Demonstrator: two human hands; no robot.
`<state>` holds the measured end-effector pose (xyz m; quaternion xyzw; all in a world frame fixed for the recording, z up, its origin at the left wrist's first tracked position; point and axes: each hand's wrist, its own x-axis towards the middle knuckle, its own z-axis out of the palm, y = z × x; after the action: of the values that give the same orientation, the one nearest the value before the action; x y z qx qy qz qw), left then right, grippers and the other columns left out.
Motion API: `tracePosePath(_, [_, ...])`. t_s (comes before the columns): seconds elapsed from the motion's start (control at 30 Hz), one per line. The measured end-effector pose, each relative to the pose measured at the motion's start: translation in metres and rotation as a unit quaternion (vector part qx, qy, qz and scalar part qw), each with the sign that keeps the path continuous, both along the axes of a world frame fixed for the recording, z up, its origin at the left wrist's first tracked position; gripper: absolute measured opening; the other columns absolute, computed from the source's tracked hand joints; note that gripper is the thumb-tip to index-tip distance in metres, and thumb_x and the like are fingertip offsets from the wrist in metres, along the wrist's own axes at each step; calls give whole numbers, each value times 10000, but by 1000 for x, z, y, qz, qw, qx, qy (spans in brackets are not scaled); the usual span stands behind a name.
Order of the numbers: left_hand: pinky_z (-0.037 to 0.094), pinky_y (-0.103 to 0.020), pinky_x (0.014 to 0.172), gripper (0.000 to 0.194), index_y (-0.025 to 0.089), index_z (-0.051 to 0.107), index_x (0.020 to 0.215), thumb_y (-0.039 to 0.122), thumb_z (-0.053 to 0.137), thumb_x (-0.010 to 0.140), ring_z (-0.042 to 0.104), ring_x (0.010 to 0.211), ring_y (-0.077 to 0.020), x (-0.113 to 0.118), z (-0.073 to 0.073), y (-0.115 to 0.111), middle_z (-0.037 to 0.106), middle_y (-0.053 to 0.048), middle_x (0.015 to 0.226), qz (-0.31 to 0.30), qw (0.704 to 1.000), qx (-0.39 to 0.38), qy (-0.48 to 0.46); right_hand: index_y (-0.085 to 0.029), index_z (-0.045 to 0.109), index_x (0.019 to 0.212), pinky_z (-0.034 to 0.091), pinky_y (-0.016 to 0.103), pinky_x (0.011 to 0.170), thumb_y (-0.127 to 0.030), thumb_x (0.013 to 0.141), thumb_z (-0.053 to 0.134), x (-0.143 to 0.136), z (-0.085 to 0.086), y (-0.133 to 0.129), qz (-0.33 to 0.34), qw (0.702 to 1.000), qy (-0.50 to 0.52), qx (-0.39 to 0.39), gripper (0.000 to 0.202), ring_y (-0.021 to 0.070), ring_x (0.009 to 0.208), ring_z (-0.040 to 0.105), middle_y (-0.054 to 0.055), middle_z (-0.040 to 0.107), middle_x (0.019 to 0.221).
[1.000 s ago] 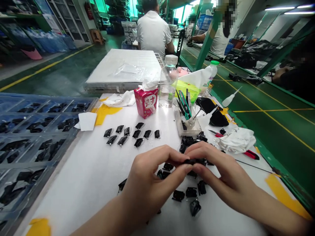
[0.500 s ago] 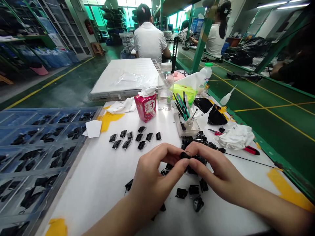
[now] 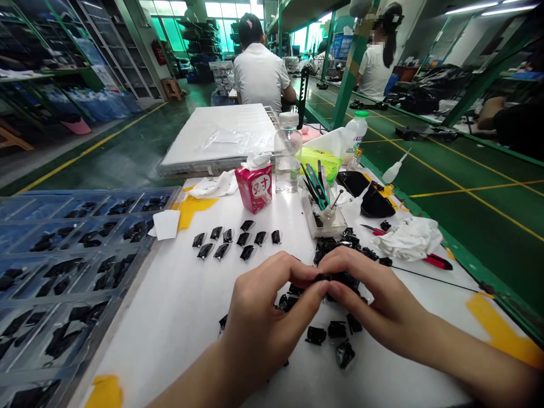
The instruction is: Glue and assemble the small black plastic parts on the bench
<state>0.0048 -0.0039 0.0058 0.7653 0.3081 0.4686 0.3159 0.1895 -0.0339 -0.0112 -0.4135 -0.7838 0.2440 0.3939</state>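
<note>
My left hand (image 3: 267,300) and my right hand (image 3: 378,294) meet above the white table, thumbs and forefingers pinching a small black piece (image 3: 323,277) between them. Most of that piece is hidden by the fingertips. Beneath and behind the hands lies a pile of black pieces (image 3: 348,241), with a few loose ones such as a black piece (image 3: 315,335) nearer the front. To the left of the hands, several black pieces with clear film (image 3: 221,251) are laid out in loose rows.
Compartment trays (image 3: 106,233) of black parts stand at left. Behind the hands are a red tissue box (image 3: 256,190), a clear jar (image 3: 288,164) and a tool holder (image 3: 325,224). A crumpled white cloth (image 3: 410,238) lies at right. People sit farther off.
The small black piece has been turned between my fingertips and shows less now. Both hands stay pinched together. The whole view has shifted slightly.
</note>
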Motion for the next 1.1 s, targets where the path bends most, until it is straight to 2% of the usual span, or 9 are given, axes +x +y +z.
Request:
tracePosePath(0.27, [529, -213, 563, 113, 168, 641, 765, 83, 714, 768, 651, 599, -126, 2, 1, 1, 681, -7, 684, -2, 1000, 23, 3, -207, 545, 1036, 506, 277, 722, -151, 949, 475, -1, 0, 0, -5, 1000, 5, -4, 125, 156, 843, 592, 39, 622, 900])
tracePosePath(0.53, [539, -206, 585, 138, 161, 651, 785, 52, 730, 750, 654, 620, -123, 3, -1, 3, 694, -12, 704, -11, 999, 40, -7, -220, 556, 1055, 509, 256, 722, -114, 933, 464, 0, 1, 0, -11, 1000, 9, 0, 185, 152, 832, 601, 28, 626, 891])
tracePosePath(0.8, [534, -187, 626, 148, 156, 644, 798, 69, 752, 745, 656, 648, -109, 4, 0, 2, 690, -5, 718, -4, 999, 41, -10, -219, 545, 1080, 514, 287, 750, -132, 956, 443, 1, 1, 0, -1, 1000, 5, -9, 182, 169, 867, 604, 52, 630, 921])
tracePosePath(1.0, [491, -213, 530, 129, 151, 612, 749, 57, 698, 771, 603, 569, -117, 2, -1, 0, 634, -10, 643, 3, 998, 60, 3, -209, 542, 1062, 499, 273, 737, -133, 951, 477, -2, -2, -2, 9, 1000, 18, -6, 148, 149, 847, 591, 36, 625, 919])
tracePosePath(1.1, [495, -212, 540, 128, 153, 612, 747, 50, 686, 772, 611, 583, -121, 1, -1, 0, 640, -15, 652, 0, 998, 56, 0, -217, 541, 1090, 504, 289, 769, -118, 944, 483, -1, -2, -3, 3, 1000, 25, 1, 185, 161, 893, 595, 42, 624, 950])
